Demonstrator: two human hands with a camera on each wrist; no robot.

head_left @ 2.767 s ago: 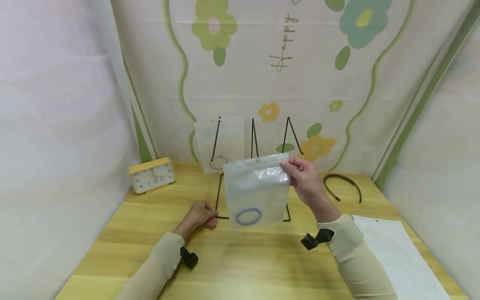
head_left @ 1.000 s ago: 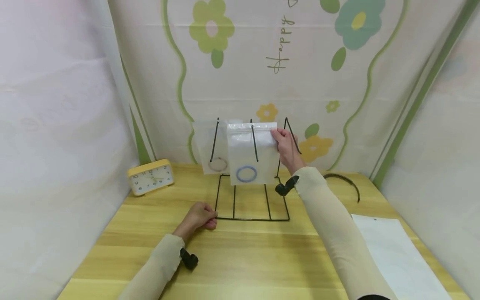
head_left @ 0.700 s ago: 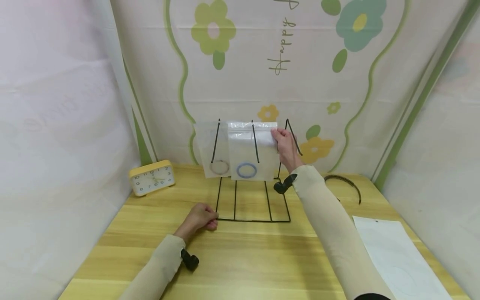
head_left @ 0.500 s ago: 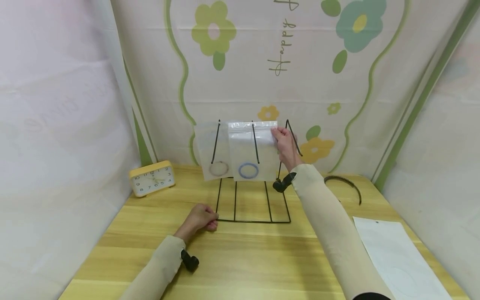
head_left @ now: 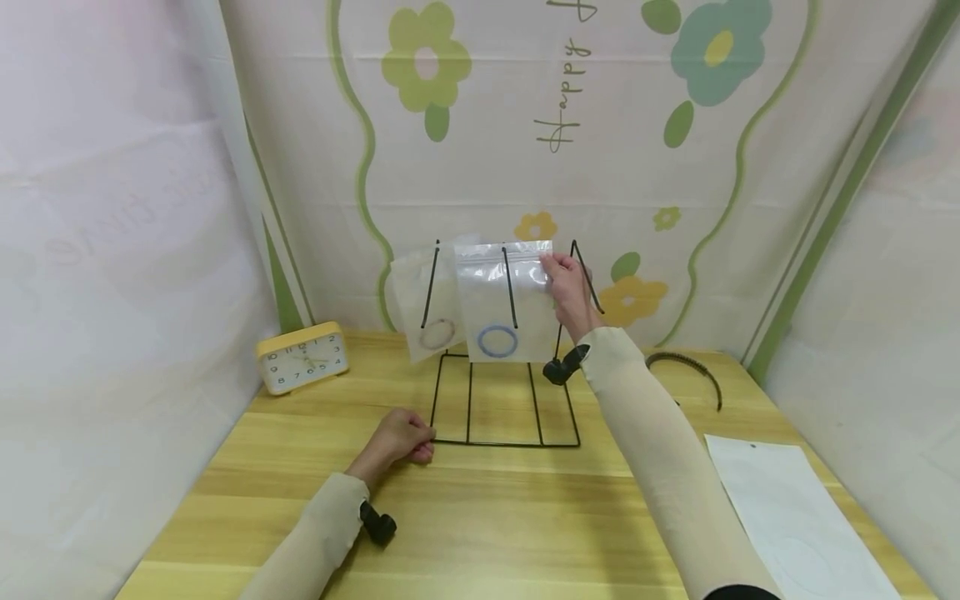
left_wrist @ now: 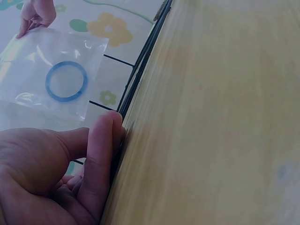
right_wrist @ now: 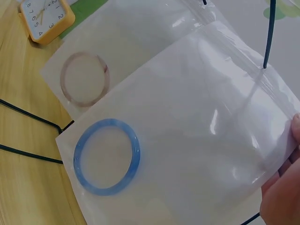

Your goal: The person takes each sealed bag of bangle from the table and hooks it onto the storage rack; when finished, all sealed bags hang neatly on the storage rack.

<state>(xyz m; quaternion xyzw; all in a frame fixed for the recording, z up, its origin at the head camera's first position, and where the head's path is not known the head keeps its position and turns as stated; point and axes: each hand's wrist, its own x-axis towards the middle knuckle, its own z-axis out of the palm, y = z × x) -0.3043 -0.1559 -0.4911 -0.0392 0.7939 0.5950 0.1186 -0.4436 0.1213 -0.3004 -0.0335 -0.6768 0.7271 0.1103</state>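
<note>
A clear zip bag [head_left: 491,296] with a blue bangle [right_wrist: 135,152] inside hangs on the middle prong of a black wire rack [head_left: 506,444]; the prong passes through its top hole. My right hand [head_left: 572,292] pinches the bag's upper right edge between thumb and fingers. On the table, my left hand [head_left: 402,435] pinches the front left corner of the rack's base. A second clear bag [head_left: 411,296], holding a pale pinkish bangle [right_wrist: 64,79], hangs tilted on the left prong, partly behind the first. The right prong carries nothing.
A yellow alarm clock [head_left: 303,358] stands at the back left. A dark headband [head_left: 693,362] lies right of the rack. Nearer on the right is a white sheet-like packet [head_left: 795,500] with a hole and a faint round outline. Patterned cloth walls enclose the table.
My right hand has carried the blue bangle's bag up and back, onto the middle prong. The bag on the left prong has tilted. My left hand has stayed at the rack's corner.
</note>
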